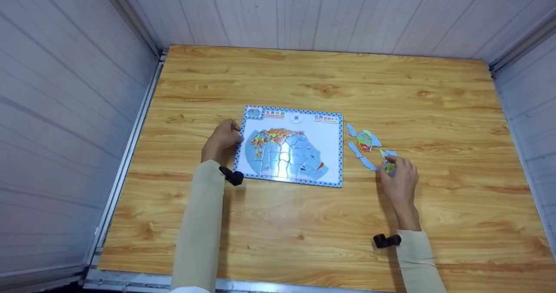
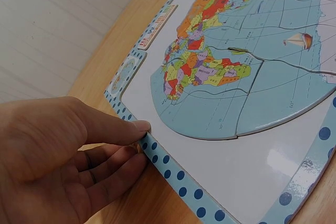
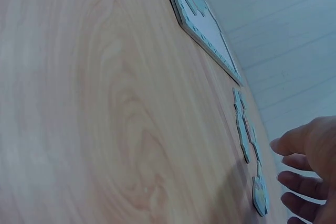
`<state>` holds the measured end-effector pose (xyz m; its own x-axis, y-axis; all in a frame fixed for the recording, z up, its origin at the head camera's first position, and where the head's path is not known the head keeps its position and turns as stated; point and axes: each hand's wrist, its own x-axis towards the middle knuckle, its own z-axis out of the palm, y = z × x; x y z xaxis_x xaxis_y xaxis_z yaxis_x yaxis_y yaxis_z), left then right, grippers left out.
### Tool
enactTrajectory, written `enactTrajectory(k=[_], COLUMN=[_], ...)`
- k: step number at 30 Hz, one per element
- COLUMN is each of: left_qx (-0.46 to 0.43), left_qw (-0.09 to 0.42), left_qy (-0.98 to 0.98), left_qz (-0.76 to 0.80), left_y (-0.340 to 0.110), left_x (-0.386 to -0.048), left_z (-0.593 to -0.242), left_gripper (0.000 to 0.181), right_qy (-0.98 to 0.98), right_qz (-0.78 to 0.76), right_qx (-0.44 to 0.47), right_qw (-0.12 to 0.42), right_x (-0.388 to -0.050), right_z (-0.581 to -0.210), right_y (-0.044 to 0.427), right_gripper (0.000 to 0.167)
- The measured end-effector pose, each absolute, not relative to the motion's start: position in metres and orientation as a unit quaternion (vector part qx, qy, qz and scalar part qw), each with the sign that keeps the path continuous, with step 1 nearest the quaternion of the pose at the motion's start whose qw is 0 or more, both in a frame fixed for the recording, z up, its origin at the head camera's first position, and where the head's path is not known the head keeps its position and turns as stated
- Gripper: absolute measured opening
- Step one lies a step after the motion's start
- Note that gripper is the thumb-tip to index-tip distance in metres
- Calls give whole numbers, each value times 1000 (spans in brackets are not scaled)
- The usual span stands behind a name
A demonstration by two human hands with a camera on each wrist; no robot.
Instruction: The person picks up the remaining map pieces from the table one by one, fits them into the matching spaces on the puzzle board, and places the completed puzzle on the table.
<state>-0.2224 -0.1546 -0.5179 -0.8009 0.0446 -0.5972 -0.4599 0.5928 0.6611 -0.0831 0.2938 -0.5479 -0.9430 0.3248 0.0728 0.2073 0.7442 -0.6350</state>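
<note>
As it gleams, blue map puzzle, dot-edged

The worktop is yellow-brown with a wood grain, its darker streaks and knots spread across the frame. On it, at the centre, lies a rectangular puzzle board with a dotted blue border, slightly skewed. Right of centre, loose puzzle pieces lie directly on the wood: slim blue strips near the board's right edge, a green-and-red one just beside them, and more multicoloured ones lower and farther right.
</note>
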Motion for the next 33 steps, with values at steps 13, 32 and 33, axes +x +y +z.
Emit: enactTrajectory(k=[13,32,33], left_qx=[-108,-120,-117], left_qw=[275,285,285], left_qy=[852,849,849], left_qz=[431,429,428], left_y=[-154,-155,-155], left_x=[-223,-222,-222], left_z=[-518,-520,-520], left_gripper=[26,24,24], right_qy=[-934,-937,-937], right_qz=[306,273,273], right_qx=[-176,-220,-220], right_qw=[64,-4,-3], right_x=[-82,-75,-75], right_z=[-547,-544,-545], right_y=[304,308,309], right_gripper=[42,50,50])
